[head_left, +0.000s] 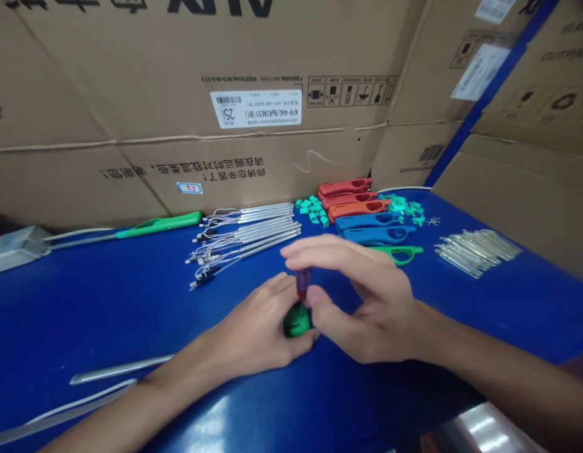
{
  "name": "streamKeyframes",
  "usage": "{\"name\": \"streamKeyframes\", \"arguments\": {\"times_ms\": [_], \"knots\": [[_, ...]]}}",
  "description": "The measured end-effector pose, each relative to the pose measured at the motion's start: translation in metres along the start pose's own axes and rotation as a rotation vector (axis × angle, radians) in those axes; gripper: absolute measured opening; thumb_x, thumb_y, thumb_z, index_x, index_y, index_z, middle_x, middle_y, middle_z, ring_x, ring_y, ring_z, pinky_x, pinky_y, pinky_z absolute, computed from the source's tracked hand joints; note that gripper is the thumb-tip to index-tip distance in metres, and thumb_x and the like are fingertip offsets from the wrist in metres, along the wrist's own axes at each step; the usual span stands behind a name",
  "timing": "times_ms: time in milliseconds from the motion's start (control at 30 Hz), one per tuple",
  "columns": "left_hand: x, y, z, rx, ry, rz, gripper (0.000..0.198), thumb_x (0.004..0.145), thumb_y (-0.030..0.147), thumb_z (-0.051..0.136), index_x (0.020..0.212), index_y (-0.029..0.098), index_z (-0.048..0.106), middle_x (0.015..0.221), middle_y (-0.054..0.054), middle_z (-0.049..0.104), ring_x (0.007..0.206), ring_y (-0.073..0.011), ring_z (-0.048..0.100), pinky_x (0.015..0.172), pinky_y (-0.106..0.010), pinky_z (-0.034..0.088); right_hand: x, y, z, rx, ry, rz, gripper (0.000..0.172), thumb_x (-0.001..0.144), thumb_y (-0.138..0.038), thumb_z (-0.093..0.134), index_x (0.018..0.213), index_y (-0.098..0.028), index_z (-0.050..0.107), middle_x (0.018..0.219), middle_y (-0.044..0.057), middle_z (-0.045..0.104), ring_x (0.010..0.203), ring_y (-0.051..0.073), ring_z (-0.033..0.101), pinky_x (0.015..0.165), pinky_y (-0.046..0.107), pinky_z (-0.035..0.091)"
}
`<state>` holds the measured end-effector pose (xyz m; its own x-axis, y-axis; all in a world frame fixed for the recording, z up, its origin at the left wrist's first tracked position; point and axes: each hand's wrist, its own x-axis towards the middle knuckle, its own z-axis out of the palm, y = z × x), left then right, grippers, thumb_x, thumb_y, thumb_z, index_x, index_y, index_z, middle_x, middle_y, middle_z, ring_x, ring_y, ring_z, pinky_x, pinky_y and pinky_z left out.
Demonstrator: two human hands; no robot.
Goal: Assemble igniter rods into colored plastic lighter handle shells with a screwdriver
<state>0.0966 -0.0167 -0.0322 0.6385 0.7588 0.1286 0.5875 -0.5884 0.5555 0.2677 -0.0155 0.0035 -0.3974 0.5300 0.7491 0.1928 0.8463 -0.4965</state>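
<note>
Bare forearms (480, 355) reach over the blue bench (107, 302), and the left hand (251, 324) curls around a green plastic part (295, 322) to keep it steady, while the right hand (371, 308) pinches a small purple-handled screwdriver (303, 282) upright on it.

On the tabletop (83, 302), plastic lighter casings (361, 214); just left of them, wired metal tubes (244, 242); to their right, loose metal rods (477, 251); behind them, cardboard cartons (131, 82). In front of them, left hand (253, 327) on a rounded plastic part (297, 321), right hand (371, 308) around a small screwdriver (302, 283) just above it.
</note>
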Motion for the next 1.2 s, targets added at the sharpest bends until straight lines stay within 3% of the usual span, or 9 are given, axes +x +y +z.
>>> {"name": "streamKeyframes", "arguments": {"times_ms": [133, 333, 500, 733, 933, 1200], "knots": [[-0.001, 0.001, -0.001, 0.026, -0.016, -0.017, 0.011, 0.077, 0.027, 0.06, 0.083, 0.019, 0.054, 0.092, -0.006, 0.06, 0.094, -0.0252, 0.057, 0.078, -0.038, 0.051, 0.0, 0.004, 0.0, -0.022, 0.016, -0.028, 0.021, 0.082, -0.013, 0.066, 0.102, -0.017, 0.065, 0.09, 0.005, 0.065, 0.084, 0.016, 0.063, 0.076, 0.031, 0.057], [0.0, 0.0, -0.001, -0.011, -0.024, 0.036, 0.01, 0.078, 0.023, 0.059, 0.084, 0.02, 0.052, 0.091, -0.004, 0.06, 0.09, -0.0221, 0.057, 0.081, -0.038, 0.05, -0.002, 0.002, 0.001, -0.012, -0.02, 0.019, 0.039, 0.078, -0.003, 0.053, 0.113, -0.02, 0.058, 0.098, 0.004, 0.068, 0.085, 0.016, 0.065, 0.077, 0.031, 0.057], [-0.001, 0.001, -0.002, -0.004, -0.047, -0.003, 0.011, 0.079, 0.026, 0.059, 0.087, 0.019, 0.056, 0.094, -0.006, 0.06, 0.09, -0.0229, 0.056, 0.077, -0.037, 0.051, -0.001, 0.009, 0.002, -0.066, -0.002, -0.081, 0.028, 0.082, -0.016, 0.065, 0.109, -0.021, 0.062, 0.091, 0.005, 0.065, 0.085, 0.017, 0.063, 0.075, 0.033, 0.057], [-0.001, -0.001, -0.002, 0.008, -0.029, 0.043, 0.009, 0.08, 0.026, 0.059, 0.084, 0.019, 0.056, 0.094, -0.005, 0.06, 0.089, -0.0223, 0.057, 0.079, -0.038, 0.05, -0.003, 0.007, 0.0, -0.036, -0.068, -0.025, 0.047, 0.077, -0.003, 0.049, 0.121, -0.02, 0.053, 0.101, 0.005, 0.066, 0.087, 0.016, 0.065, 0.077, 0.031, 0.057], [-0.002, -0.001, 0.0, 0.005, -0.043, 0.0, 0.011, 0.08, 0.027, 0.059, 0.086, 0.019, 0.057, 0.092, -0.005, 0.059, 0.089, -0.0222, 0.056, 0.076, -0.036, 0.05, -0.002, 0.011, 0.001, -0.099, -0.037, -0.099, 0.03, 0.082, -0.016, 0.065, 0.112, -0.02, 0.06, 0.093, 0.005, 0.065, 0.085, 0.017, 0.062, 0.076, 0.032, 0.056], [-0.001, -0.001, -0.001, 0.049, -0.044, 0.04, 0.009, 0.081, 0.027, 0.057, 0.08, 0.018, 0.057, 0.087, -0.005, 0.058, 0.085, -0.0216, 0.055, 0.076, -0.036, 0.049, -0.003, 0.006, 0.001, -0.048, -0.066, -0.05, 0.041, 0.079, -0.006, 0.055, 0.117, -0.021, 0.055, 0.102, 0.005, 0.067, 0.085, 0.017, 0.065, 0.076, 0.032, 0.057]]}}
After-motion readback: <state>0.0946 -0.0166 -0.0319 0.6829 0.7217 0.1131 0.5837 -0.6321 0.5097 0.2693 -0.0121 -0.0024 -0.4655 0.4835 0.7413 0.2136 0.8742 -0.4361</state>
